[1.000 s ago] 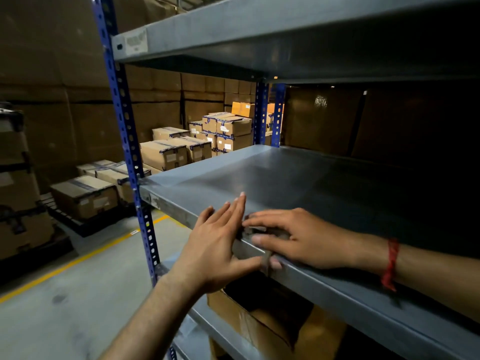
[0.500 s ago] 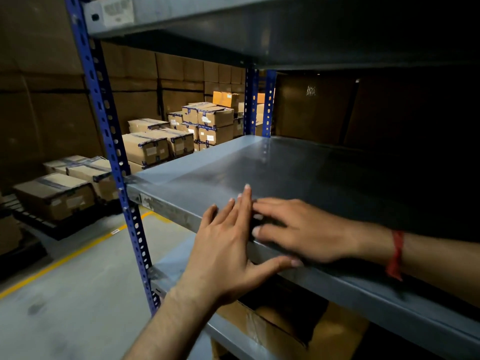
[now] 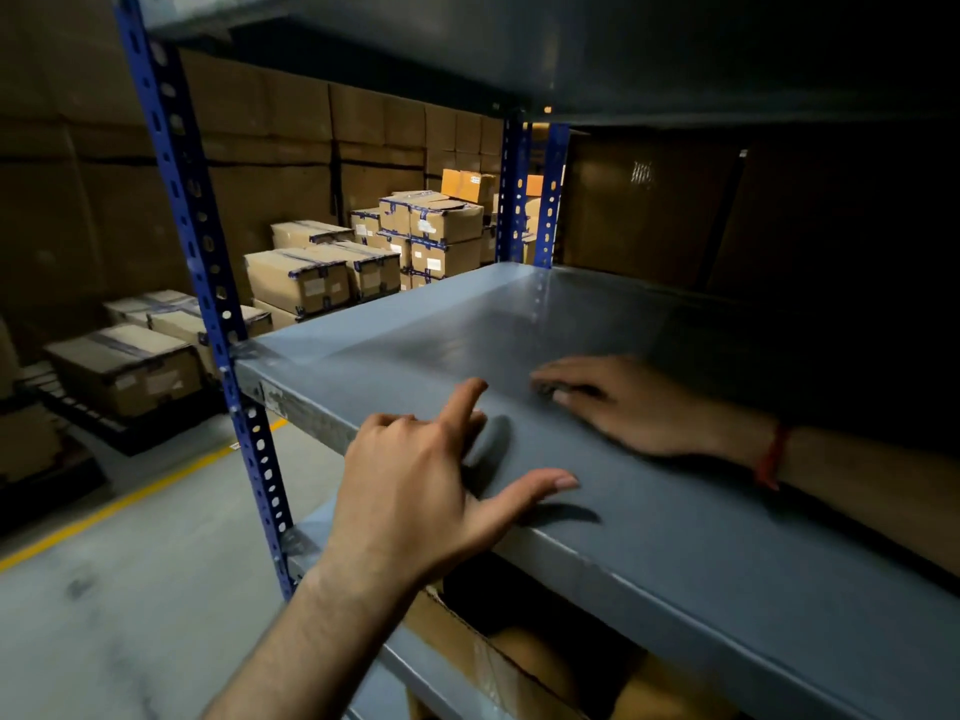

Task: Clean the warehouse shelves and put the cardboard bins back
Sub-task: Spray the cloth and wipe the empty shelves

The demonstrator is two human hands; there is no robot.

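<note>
Nothing legible. White labels [image 3: 432,264] on stacked cartons [image 3: 445,236] beyond the blue upright [image 3: 200,236]: too blurred to read.

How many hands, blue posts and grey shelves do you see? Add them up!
Hands: 2, left hand, right hand
Blue posts: 3, front post, two back posts
Grey shelves: 3, top shelf, middle shelf, bottom shelf
Total: 8

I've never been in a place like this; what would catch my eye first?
Two bare hands over a grey metal shelf: the left hand spreads its fingers at the front edge, the right hand lies palm down further in, a red thread round its wrist. Beyond the blue upright on the left, taped cardboard boxes stand stacked.
</note>
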